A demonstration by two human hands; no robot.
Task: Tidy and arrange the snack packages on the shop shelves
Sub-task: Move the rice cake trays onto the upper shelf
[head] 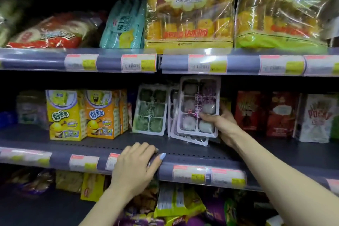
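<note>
My right hand (pixel 222 124) grips the lower right edge of a purple mochi tray pack (pixel 198 104), held upright on the middle shelf (pixel 102 143). Behind it lean more of the same purple packs (pixel 190 140), one slumped at the bottom. A green mochi tray pack (pixel 150 109) stands just to the left. My left hand (pixel 135 165) rests palm down on the front lip of the middle shelf, fingers curled over the edge, holding no package.
Yellow and orange cartoon snack boxes (pixel 84 113) stand left of the trays; red and white Pocky boxes (pixel 282 115) stand right. The upper shelf (pixel 110 60) carries large bread bags (pixel 189 9). Bagged snacks (pixel 179 205) fill the shelf below.
</note>
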